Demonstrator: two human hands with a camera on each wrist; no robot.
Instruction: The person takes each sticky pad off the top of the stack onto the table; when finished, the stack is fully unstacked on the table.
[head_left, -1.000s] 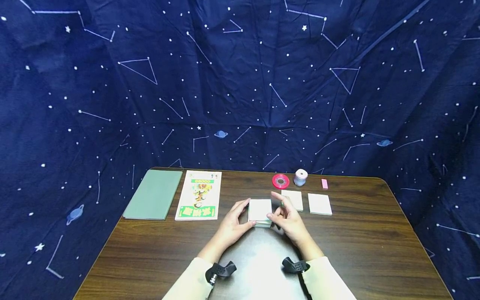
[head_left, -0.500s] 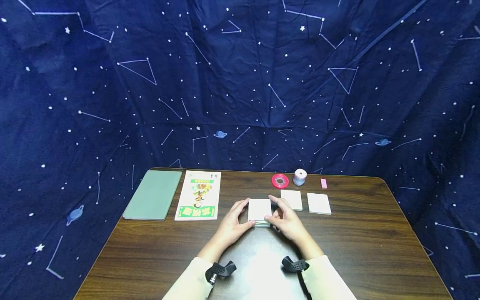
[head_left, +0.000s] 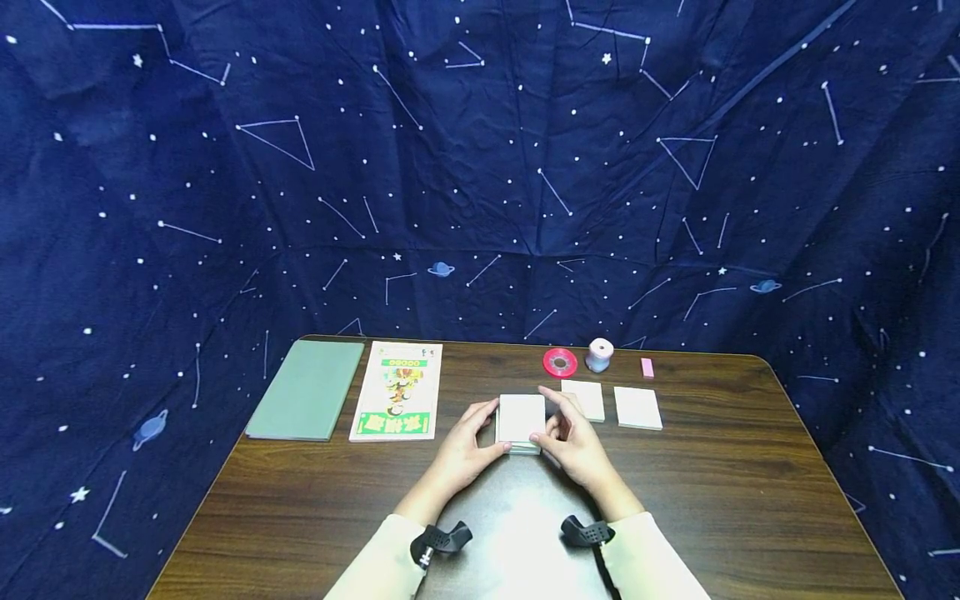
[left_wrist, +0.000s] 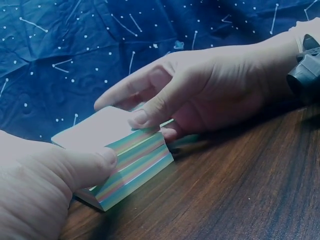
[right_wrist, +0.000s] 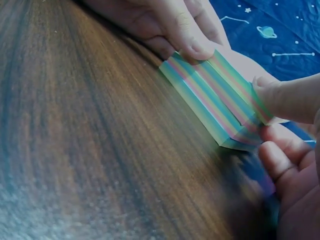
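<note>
Both hands (head_left: 461, 454) (head_left: 579, 454), half-curled, grip a square paper stack (head_left: 521, 418) with multicoloured striped edges

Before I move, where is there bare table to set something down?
Bare: the table right of the right hand and white pads; also its front left, between the booklet and left sleeve. Crowded: the middle, where that hand and the left hand flank the stack.

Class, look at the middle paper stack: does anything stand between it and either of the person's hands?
Nothing visible does. The left hand and right hand both touch the paper stack directly, from opposite sides. Two other white pads lie beyond the right hand, not between it and the stack.
</note>
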